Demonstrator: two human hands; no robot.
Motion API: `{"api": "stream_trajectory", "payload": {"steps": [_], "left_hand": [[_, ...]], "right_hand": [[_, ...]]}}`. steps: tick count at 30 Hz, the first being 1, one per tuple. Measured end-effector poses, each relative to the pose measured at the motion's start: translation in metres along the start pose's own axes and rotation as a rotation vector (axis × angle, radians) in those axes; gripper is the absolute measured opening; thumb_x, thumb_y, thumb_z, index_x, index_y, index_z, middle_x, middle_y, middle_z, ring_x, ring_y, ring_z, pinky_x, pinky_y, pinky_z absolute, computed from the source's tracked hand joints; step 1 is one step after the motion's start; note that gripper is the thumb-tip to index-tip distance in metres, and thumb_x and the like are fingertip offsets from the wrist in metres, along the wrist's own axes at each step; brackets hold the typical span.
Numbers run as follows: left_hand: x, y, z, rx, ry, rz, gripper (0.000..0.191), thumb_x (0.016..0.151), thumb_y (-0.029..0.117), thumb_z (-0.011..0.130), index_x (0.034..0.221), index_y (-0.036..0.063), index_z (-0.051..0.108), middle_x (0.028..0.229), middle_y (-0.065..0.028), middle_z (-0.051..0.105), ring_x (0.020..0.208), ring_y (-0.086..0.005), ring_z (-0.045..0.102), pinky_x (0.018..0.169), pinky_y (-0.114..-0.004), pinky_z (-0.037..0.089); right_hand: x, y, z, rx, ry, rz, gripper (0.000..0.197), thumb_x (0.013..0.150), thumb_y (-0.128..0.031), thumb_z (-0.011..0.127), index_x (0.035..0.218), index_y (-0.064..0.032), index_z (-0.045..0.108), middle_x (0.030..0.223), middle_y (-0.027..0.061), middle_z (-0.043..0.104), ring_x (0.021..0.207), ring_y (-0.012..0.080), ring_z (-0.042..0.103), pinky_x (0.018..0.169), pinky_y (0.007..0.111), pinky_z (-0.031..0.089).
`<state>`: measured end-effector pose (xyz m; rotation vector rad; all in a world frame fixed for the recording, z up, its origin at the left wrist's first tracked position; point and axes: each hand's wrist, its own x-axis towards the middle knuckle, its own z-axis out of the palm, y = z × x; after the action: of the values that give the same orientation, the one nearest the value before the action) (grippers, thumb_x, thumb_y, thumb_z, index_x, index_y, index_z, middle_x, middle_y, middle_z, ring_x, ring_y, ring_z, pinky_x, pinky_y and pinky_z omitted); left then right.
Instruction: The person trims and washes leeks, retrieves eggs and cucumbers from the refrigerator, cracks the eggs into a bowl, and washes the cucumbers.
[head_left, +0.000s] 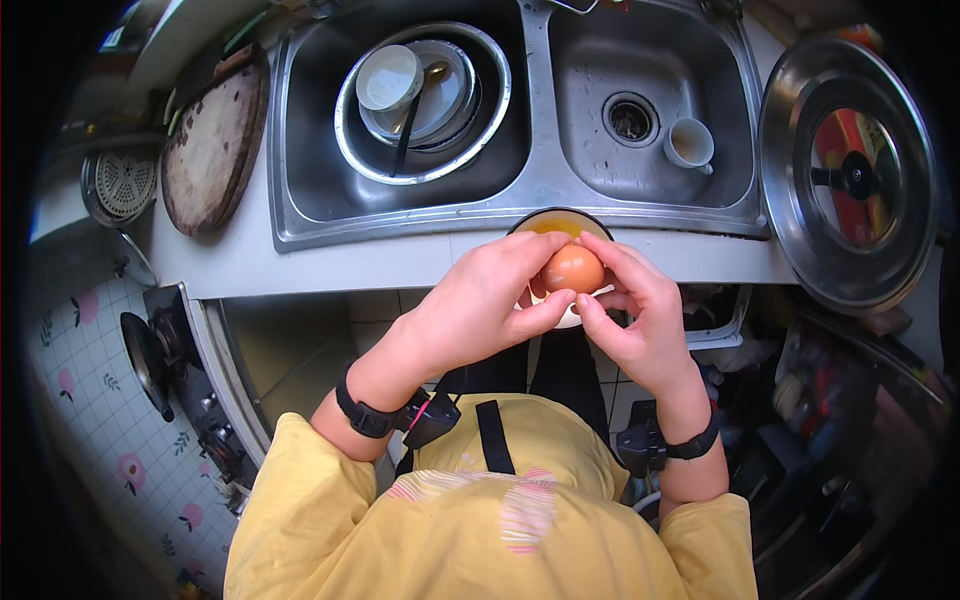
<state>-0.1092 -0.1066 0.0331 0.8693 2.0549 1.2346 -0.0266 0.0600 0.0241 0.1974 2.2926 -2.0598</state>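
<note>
A brown egg (573, 270) is held between the fingers and thumbs of both hands, over a dark-rimmed bowl (523, 220) at the counter's front edge. My left hand (501, 281) grips the egg from the left, and my right hand (635, 304) grips it from the right. The thumbs nearly meet on the egg's near side. Yellow liquid egg (561, 224) shows inside the bowl beyond my fingertips. Much of the bowl is hidden by the hands and the egg.
Behind the bowl, the left sink basin (315, 150) holds a metal basin (496, 135) with stacked dishes and a spoon (403, 146). A cup (688, 144) lies in the right basin. A round wooden chopping board (214, 142) leans at left; a large pot lid (787, 150) stands at right.
</note>
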Motion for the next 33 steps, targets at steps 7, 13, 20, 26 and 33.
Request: {"api": "stream_trajectory", "payload": {"steps": [7, 13, 20, 26, 33], "left_hand": [[0.004, 0.005, 0.002, 0.030, -0.042, -0.016, 0.046, 0.077, 0.014, 0.061, 0.118, -0.0010, 0.046, 0.092, -0.0143, 0.056, 0.074, -0.0228, 0.057, 0.061, -0.030, 0.048], [0.005, 0.001, 0.003, 0.127, -0.050, 0.024, 0.045, 0.074, 0.018, 0.061, 0.113, -0.0010, 0.049, 0.090, -0.0169, 0.056, 0.076, -0.0307, 0.057, 0.066, -0.034, 0.047], [0.008, -0.003, 0.005, 0.133, -0.044, 0.006, 0.044, 0.074, 0.017, 0.061, 0.112, -0.0004, 0.049, 0.092, -0.0179, 0.057, 0.080, -0.0333, 0.058, 0.070, -0.036, 0.047], [0.012, -0.002, 0.006, 0.098, -0.034, 0.004, 0.040, 0.075, 0.018, 0.061, 0.108, -0.0012, 0.051, 0.085, -0.0163, 0.058, 0.074, -0.0294, 0.058, 0.065, -0.033, 0.047], [0.020, 0.011, 0.008, -0.222, -0.148, -0.168, 0.039, 0.082, 0.016, 0.063, 0.117, 0.0024, 0.052, 0.075, -0.0032, 0.055, 0.062, -0.0087, 0.050, 0.055, -0.022, 0.041]], "right_hand": [[-0.001, 0.001, -0.004, 0.047, -0.015, 0.013, 0.047, 0.075, 0.001, 0.060, 0.120, 0.0026, 0.050, 0.105, 0.0152, 0.056, 0.089, 0.0186, 0.062, 0.070, 0.026, 0.056], [0.000, 0.002, -0.001, 0.021, 0.003, -0.013, 0.043, 0.073, -0.001, 0.063, 0.115, 0.0034, 0.053, 0.098, 0.0149, 0.059, 0.081, 0.0185, 0.064, 0.065, 0.026, 0.055], [0.001, 0.010, 0.000, -0.027, 0.029, -0.040, 0.042, 0.073, -0.004, 0.064, 0.113, 0.0029, 0.054, 0.094, 0.0141, 0.060, 0.077, 0.0182, 0.064, 0.061, 0.026, 0.054], [0.005, 0.007, -0.007, -0.145, -0.016, -0.131, 0.046, 0.072, -0.003, 0.064, 0.116, 0.0016, 0.052, 0.108, 0.0165, 0.055, 0.095, 0.0264, 0.059, 0.078, 0.031, 0.050], [-0.013, 0.017, -0.027, -0.356, 0.185, -0.191, 0.044, 0.071, -0.004, 0.068, 0.112, -0.0005, 0.053, 0.105, 0.0143, 0.055, 0.096, 0.0294, 0.056, 0.082, 0.034, 0.047]]}}
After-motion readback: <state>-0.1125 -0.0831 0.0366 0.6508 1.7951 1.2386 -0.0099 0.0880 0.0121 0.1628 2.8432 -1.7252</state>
